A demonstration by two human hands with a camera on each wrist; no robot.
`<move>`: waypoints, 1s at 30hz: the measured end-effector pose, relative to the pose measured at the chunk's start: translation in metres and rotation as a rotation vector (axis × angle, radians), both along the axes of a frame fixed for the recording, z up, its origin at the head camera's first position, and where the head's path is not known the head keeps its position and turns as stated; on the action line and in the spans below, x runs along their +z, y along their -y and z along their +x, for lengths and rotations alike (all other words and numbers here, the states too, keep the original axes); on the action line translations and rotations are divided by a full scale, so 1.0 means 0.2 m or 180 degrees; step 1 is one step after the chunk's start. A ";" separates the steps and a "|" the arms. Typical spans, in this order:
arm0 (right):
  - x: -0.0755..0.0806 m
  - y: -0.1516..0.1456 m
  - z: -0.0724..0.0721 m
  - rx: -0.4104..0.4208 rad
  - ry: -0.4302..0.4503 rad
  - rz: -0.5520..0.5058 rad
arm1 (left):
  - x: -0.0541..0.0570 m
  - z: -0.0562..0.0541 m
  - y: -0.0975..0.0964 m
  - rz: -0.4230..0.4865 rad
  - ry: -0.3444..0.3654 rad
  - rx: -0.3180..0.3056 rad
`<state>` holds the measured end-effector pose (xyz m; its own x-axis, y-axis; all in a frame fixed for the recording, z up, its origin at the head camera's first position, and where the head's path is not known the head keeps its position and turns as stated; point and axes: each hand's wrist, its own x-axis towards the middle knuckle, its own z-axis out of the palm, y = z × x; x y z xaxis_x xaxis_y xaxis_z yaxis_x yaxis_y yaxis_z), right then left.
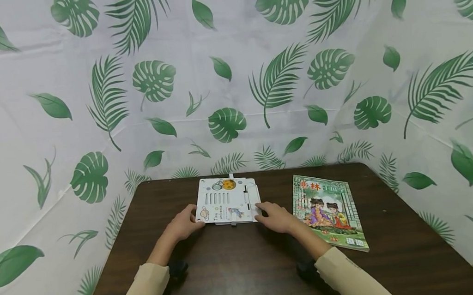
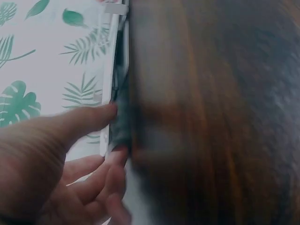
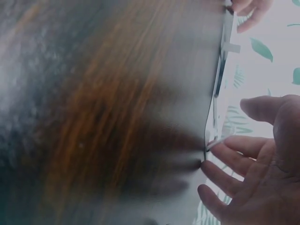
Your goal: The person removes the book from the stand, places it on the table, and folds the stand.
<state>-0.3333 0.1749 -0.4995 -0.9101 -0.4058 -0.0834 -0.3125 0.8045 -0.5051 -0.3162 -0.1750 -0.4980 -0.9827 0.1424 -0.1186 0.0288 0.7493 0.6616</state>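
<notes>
A white folding book stand (image 1: 217, 200), printed with planets, a rocket and the words "Tiny universe", lies folded near the back of the table. My left hand (image 1: 182, 224) grips its left side, with the thumb (image 2: 96, 119) at the near edge and the other fingers curled about the corner. On the opposite side, my right hand (image 1: 278, 217) touches the stand's right end with its fingertips. There a small white piece (image 3: 220, 142) sticks out beside the index finger, while the thumb (image 3: 260, 108) stays apart from the fingers.
A green-bordered magazine (image 1: 329, 212) with two cartoon children on its cover lies right of the stand, close to my right forearm. The dark wooden table (image 1: 238, 272) meets a leaf-printed white cloth (image 1: 202, 141) along its back edge.
</notes>
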 end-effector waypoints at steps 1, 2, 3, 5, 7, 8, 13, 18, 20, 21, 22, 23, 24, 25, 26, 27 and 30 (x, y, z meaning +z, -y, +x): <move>0.00 0.00 0.00 0.0005 -0.0012 0.0024 | 0.00 0.00 0.00 -0.0042 -0.0017 -0.0008; 0.00 0.00 0.00 0.0008 -0.0010 0.0048 | 0.00 0.00 0.00 -0.0086 -0.0033 -0.0003; 0.00 0.00 0.01 0.0003 -0.0001 0.0073 | 0.00 -0.01 0.01 -0.0132 -0.0057 0.0000; 0.00 -0.01 0.01 -0.0013 0.0001 0.0089 | 0.01 -0.01 0.01 -0.0189 -0.0075 0.0009; 0.00 -0.01 0.02 -0.0034 0.0025 0.0107 | -0.01 -0.03 0.02 -0.0217 -0.0125 -0.0010; 0.00 -0.01 0.02 -0.0048 0.0027 0.0118 | 0.00 -0.03 0.02 -0.0235 -0.0133 -0.0010; 0.01 -0.01 0.05 -0.0069 0.0007 0.0183 | 0.02 -0.05 0.00 -0.0295 -0.0081 0.0040; 0.02 0.02 0.10 -0.0053 0.0097 0.0179 | 0.00 -0.07 0.00 -0.0402 -0.0116 0.0101; 0.03 0.03 0.12 -0.0044 0.0121 0.0196 | 0.00 -0.07 0.01 -0.0431 -0.0130 0.0119; 0.03 0.04 0.13 -0.0043 0.0129 0.0209 | 0.00 -0.07 0.01 -0.0437 -0.0135 0.0123; 0.02 0.05 0.14 -0.0046 0.0113 0.0216 | -0.01 -0.07 0.01 -0.0442 -0.0137 0.0127; 0.02 0.05 0.15 -0.0053 0.0094 0.0236 | -0.01 -0.08 0.02 -0.0439 -0.0137 0.0130; 0.02 0.06 0.16 -0.0063 0.0081 0.0249 | -0.02 -0.09 0.02 -0.0437 -0.0140 0.0136; 0.02 0.06 0.16 -0.0083 0.0056 0.0257 | -0.01 -0.09 0.02 -0.0429 -0.0145 0.0140; 0.02 0.06 0.16 -0.0104 0.0046 0.0258 | -0.01 -0.10 0.02 -0.0430 -0.0149 0.0146; 0.02 0.06 0.17 -0.0123 0.0037 0.0241 | -0.01 -0.11 0.01 -0.0437 -0.0153 0.0152; 0.04 0.07 0.18 -0.0138 0.0059 0.0236 | 0.00 -0.13 0.01 -0.0431 -0.0158 0.0162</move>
<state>-0.2964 0.1608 -0.4910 -0.9248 -0.3580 -0.1287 -0.2676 0.8526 -0.4489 -0.3416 -0.1763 -0.4977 -0.9934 0.0782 -0.0844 0.0186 0.8330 0.5530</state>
